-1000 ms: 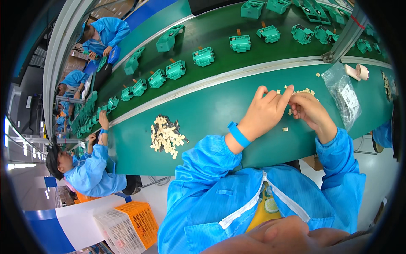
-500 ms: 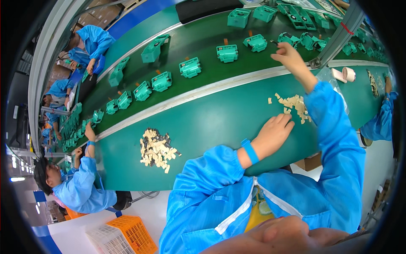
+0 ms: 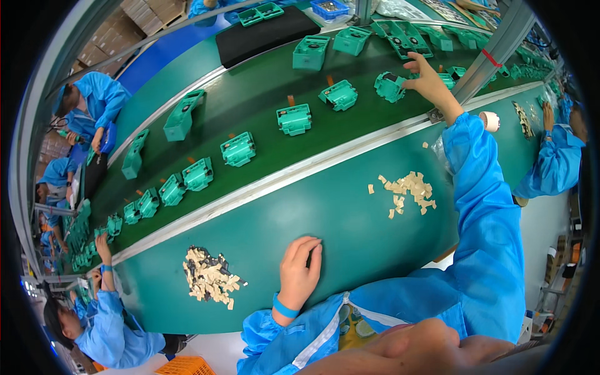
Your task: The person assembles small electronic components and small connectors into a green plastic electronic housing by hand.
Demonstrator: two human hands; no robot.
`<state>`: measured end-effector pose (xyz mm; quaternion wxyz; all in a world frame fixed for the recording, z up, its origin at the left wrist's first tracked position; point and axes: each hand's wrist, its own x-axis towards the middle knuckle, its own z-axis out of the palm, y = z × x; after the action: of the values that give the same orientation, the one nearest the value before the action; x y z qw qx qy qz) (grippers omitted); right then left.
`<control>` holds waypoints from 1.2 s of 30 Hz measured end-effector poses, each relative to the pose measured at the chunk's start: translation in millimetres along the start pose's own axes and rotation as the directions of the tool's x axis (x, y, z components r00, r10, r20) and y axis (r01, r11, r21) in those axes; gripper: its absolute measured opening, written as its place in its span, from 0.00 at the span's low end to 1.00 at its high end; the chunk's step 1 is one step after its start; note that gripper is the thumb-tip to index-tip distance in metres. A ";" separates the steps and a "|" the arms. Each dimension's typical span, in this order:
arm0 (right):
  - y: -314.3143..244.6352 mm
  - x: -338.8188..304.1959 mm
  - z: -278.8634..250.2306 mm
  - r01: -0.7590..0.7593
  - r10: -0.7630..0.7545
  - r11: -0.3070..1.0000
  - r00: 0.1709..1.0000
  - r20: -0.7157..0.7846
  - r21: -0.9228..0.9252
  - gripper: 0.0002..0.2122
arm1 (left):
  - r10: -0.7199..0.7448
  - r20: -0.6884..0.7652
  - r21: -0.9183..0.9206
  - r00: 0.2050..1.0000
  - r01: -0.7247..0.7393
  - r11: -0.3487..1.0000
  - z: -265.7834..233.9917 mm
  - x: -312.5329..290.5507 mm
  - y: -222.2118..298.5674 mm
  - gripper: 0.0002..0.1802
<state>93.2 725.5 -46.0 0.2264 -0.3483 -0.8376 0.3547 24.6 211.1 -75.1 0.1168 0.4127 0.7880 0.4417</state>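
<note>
My right hand point(image 3: 431, 82) reaches over the green conveyor belt point(image 3: 250, 106), fingers apart and holding nothing I can see. Its thumb is at the edge of a green plastic housing point(image 3: 390, 87) with dark parts inside; whether they touch I cannot tell. On the near green table, my left hand point(image 3: 300, 269) rests with bent fingers, thumb and forefinger tips close together. Anything between them is hidden. A pile of small cream pieces point(image 3: 409, 187) lies below my right forearm. Left of my left hand is a second heap of cream and black pieces point(image 3: 209, 278).
Several more green housings point(image 3: 294, 119) line the belt, with longer green cases point(image 3: 184, 115) behind them. A metal post point(image 3: 494, 56) rises beside my right hand. A white roll point(image 3: 490, 121) stands right of my forearm. A co-worker point(image 3: 106, 312) sits at the left.
My view has shifted. My left hand has moved left, away from the cream pile, and its fingers have drawn together. My right hand's fingers have spread from around a small dark piece.
</note>
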 end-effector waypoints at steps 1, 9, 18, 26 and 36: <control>-1.5 -3.3 0.9 0.053 -0.053 0.999 0.997 0.064 0.003 0.43 | -0.001 0.007 -0.008 1.000 0.001 1.000 0.2 1.8 -0.4 0.05; -24.5 -11.4 15.0 -0.050 0.051 0.998 0.997 0.049 -0.027 0.44 | 0.036 -0.009 -0.057 0.999 -0.036 0.998 -5.8 -1.9 3.8 0.05; -171.7 -137.0 130.8 -0.010 -0.214 0.975 0.215 0.953 0.222 0.41 | 0.055 -0.143 -0.099 0.988 -0.069 0.993 -26.7 -2.1 15.6 0.06; -193.2 -193.2 121.0 0.155 -0.417 0.893 0.637 0.648 0.422 0.19 | 0.201 0.182 0.016 0.963 -0.207 0.978 -49.2 -4.8 10.8 0.28; -130.2 -327.8 130.0 -0.557 0.093 0.448 0.807 0.583 0.699 0.05 | -0.013 0.120 0.218 0.993 -0.014 0.976 -26.3 -29.2 27.3 0.35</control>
<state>171.4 358.9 -75.4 0.0840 -0.2564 -0.4963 0.8251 43.6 180.7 -43.4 0.1182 0.4492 0.8231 0.3266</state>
